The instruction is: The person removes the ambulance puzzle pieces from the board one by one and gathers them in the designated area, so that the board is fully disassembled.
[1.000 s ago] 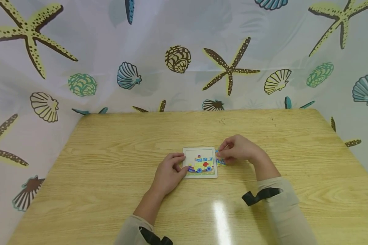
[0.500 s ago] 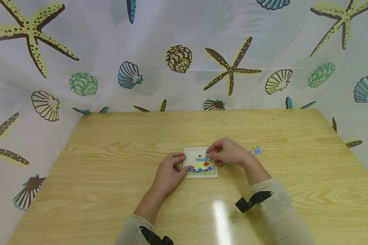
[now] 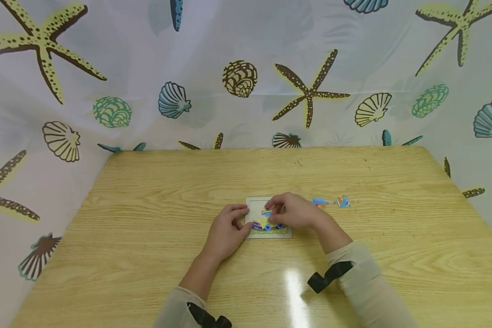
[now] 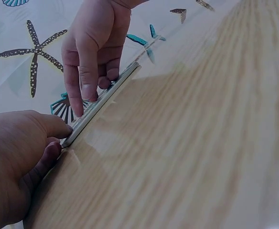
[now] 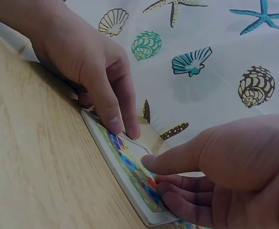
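A small square picture puzzle in a white frame [image 3: 256,236] lies on the table, with a yellow ambulance [image 5: 137,169] across its lower part. My left hand [image 3: 225,231] grips the frame's left edge between thumb and fingers; the right wrist view shows these fingertips [image 5: 114,125] on the frame's border. My right hand [image 3: 293,210] is bent over the puzzle's right side, thumb and fingertips close down at the ambulance and covering part of it. Whether a piece is between them I cannot tell. In the left wrist view, the right hand's fingers [image 4: 86,78] point down at the puzzle.
To the right of the right hand lie a blue puzzle piece [image 3: 320,202] and another blue and orange one [image 3: 342,202]. Part of another piece [image 5: 189,224] shows beside the frame's right edge. A shell-patterned cloth [image 3: 246,118] hangs behind the wooden table [image 3: 168,182].
My right hand has moved left, from the pieces beside the frame to over the puzzle. The two loose blue pieces have come into view behind it. My left hand stays at the frame.
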`<action>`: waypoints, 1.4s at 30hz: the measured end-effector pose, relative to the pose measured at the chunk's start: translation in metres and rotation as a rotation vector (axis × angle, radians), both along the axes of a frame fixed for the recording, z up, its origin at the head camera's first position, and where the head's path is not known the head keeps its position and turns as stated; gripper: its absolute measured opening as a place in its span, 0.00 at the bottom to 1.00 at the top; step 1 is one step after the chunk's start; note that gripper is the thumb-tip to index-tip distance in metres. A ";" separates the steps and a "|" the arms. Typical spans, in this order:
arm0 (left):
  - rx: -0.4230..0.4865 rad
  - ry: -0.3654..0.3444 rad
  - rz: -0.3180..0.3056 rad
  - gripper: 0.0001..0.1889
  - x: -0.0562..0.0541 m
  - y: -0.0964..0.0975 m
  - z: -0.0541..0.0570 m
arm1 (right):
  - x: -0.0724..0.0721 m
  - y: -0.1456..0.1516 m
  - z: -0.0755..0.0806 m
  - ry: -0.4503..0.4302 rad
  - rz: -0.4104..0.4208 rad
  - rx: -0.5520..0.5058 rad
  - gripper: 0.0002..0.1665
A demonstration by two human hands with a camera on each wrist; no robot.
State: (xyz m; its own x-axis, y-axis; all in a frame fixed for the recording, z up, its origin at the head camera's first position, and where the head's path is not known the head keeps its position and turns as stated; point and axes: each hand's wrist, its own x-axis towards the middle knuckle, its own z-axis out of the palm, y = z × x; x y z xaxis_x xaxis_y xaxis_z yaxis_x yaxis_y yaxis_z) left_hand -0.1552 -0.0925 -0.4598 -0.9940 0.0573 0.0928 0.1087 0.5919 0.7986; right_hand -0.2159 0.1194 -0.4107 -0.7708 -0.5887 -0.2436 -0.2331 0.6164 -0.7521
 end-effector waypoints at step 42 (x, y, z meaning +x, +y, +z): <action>-0.012 0.021 0.003 0.19 0.001 0.001 0.002 | -0.010 0.019 0.001 -0.072 -0.118 -0.167 0.11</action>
